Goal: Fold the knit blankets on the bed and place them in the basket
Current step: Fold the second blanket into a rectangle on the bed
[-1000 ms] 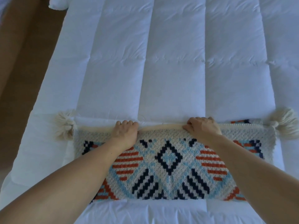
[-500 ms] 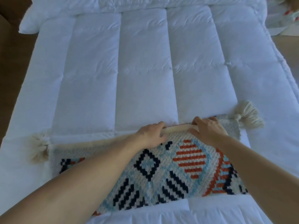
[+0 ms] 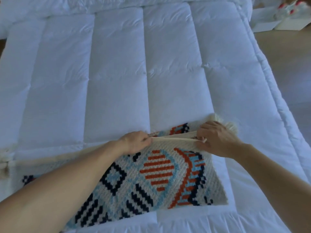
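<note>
1. Lying across the near part of the white quilted comforter (image 3: 117, 73) is the knit blanket (image 3: 161, 172), folded into a long band with a pattern of navy, rust-orange and pale blue diamonds and stripes on a cream ground.
2. The left hand (image 3: 136, 142) grips the cream top edge of the band near its middle, fingers curled around the edge and closed on it.
3. The right hand (image 3: 217, 140) pinches the same edge near the blanket's right end, fingers bunched on the fabric.
4. Between the two hands the top layer is lifted slightly, so the edge stands up as a taut cream ridge and a strip of the patterned layer beneath shows behind it.
5. A cream tassel (image 3: 230, 127) peeks out just behind the right hand; another tassel (image 3: 5, 161) lies at the blanket's left end, at the left border of the view.
6. Both bare forearms reach in from the lower corners, the left one crossing over the blanket's left half.
7. Beyond the bed's right side lies a tan floor (image 3: 286, 64), with some white items, too blurred to identify, in the far corner.
</note>
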`<state>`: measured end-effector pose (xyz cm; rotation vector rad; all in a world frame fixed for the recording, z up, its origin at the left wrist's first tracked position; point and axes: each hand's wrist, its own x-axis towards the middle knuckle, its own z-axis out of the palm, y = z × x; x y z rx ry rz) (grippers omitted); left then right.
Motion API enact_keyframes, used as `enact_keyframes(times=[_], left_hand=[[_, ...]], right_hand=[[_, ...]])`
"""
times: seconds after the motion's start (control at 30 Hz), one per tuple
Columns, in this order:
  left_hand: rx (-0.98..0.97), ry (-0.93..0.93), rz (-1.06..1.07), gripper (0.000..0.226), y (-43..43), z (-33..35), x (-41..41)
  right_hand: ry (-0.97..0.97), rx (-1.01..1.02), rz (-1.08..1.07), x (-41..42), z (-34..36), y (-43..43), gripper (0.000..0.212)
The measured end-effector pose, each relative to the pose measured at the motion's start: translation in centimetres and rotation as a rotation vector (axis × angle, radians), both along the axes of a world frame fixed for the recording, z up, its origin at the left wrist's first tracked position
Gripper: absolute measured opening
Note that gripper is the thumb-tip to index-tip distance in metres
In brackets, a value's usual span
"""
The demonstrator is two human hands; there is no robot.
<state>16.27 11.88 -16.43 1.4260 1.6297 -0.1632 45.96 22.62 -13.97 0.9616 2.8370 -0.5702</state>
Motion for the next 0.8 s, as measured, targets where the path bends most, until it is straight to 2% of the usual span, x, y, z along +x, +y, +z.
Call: enact_keyframes(times=[0.07, 0.17, 0.23, 0.4, 0.63, 0.8], left_hand=[[0.003, 0.013, 0.004, 0.041, 0.1, -0.2, 0.2], [-0.001, 0.016, 0.006, 0.041, 0.2, -0.2, 0.3], [0.004, 0.027, 0.007, 0.04, 0.3, -0.1, 0.6], [0.018, 0.069, 0.031, 0.04, 0.0, -0.7, 1.0], [0.185, 0.185, 0.042, 0.034, -1.0, -1.1, 1.4], [0.255, 0.21, 0.103, 0.032, -1.7, -1.4, 1.6]], right_hand=[[-0.019, -0.148, -0.02, 0.4, 1.7, -0.7, 0.02], [-0.213, -0.251, -0.006, 1.4, 2.2, -1.0, 0.016], [-0.31, -0.293, -0.056, 2.4, 1.4, -0.1, 0.023], [-0.434, -0.145, -0.163, 2.4, -1.1, 1.9, 0.03], [-0.251, -0.129, -0.352, 0.6, -2.7, 2.7, 0.026], [-0.262, -0.346, -0.42, 0.1, -2.9, 4.2, 0.023]])
